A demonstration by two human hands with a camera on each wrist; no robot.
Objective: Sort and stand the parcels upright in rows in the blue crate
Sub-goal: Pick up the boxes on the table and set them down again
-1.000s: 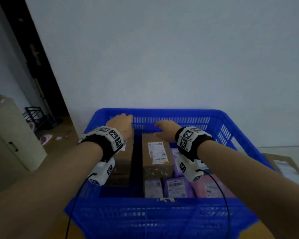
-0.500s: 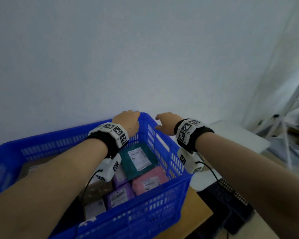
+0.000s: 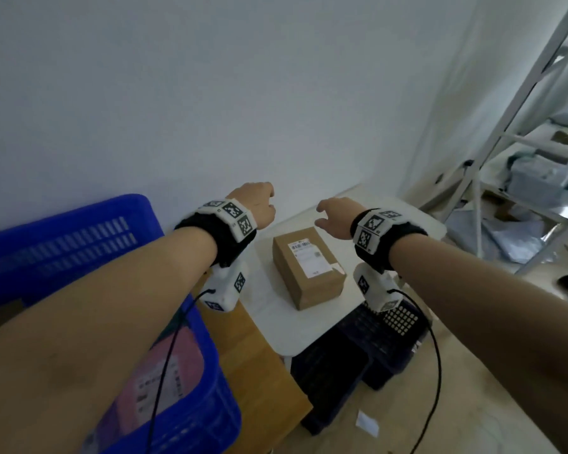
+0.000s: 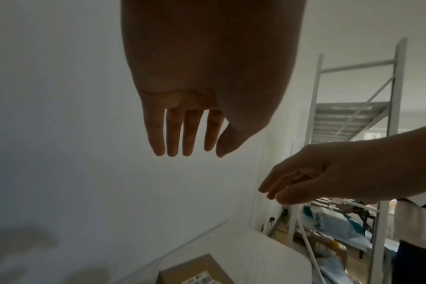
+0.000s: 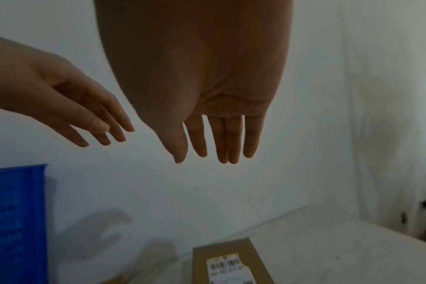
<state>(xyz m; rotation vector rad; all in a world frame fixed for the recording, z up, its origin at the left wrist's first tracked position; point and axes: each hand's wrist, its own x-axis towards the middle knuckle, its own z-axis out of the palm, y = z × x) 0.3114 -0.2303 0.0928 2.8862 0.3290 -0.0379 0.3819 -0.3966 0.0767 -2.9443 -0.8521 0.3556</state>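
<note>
Both hands hang empty in mid-frame of the head view, fingers straight and loosely spread, gripping nothing: the left hand [image 3: 254, 206] sits just left of centre, the right hand [image 3: 336, 216] just right of it. Below and between them lies the brown rectangular cardboard parcel [image 3: 309, 267], flat on its broad face on the white smooth-topped low table [image 3: 276, 332], its white printed shipping label facing up. The blue perforated plastic crate [image 3: 63, 237] fills the lower left of the frame, well apart from that parcel, with a pink soft-looking mailer bag [image 3: 164, 381] showing over its near wall.

The likeliest trouble, as I judge it, is a lopsided lift. The carton has crisp edges and plain matte faces, so a pinch at one end could let it swing or slip, and it lies near the table's right edge. Carrying it across, a corner could catch the crate's ribbed rim. Inside the crate, rigid box against limp, slick-looking pouch may tip the row over. The black cables [image 3: 164, 365] trailing from the wrist units could also snag on the crate wall.
</note>
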